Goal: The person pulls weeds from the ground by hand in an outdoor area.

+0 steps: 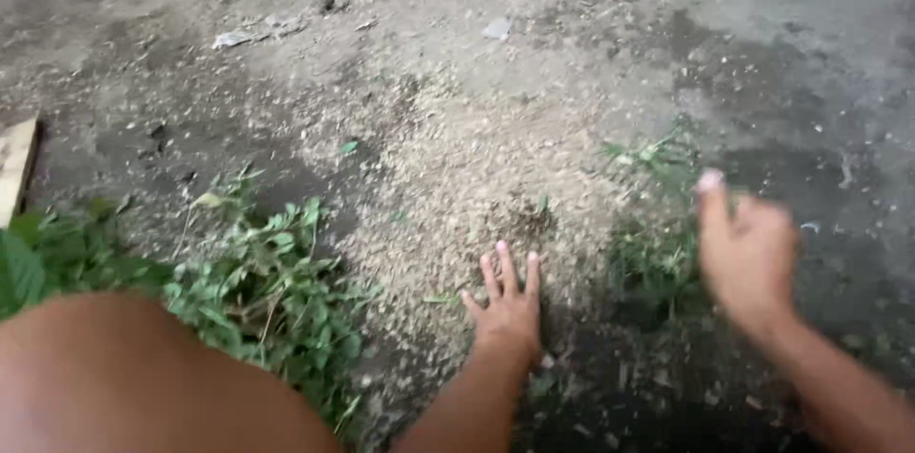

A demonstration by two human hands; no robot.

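Two hands hold nothing; left hand (507, 305) spread flat on sawdust patch (467, 177); right hand (748, 253) lifted beside weeds (658, 253).

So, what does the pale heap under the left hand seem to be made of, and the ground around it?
The pale heap looks like sawdust or husk: tan, dry, loose fine flecks. The ground looks like packed dark soil, matte, maybe damp.
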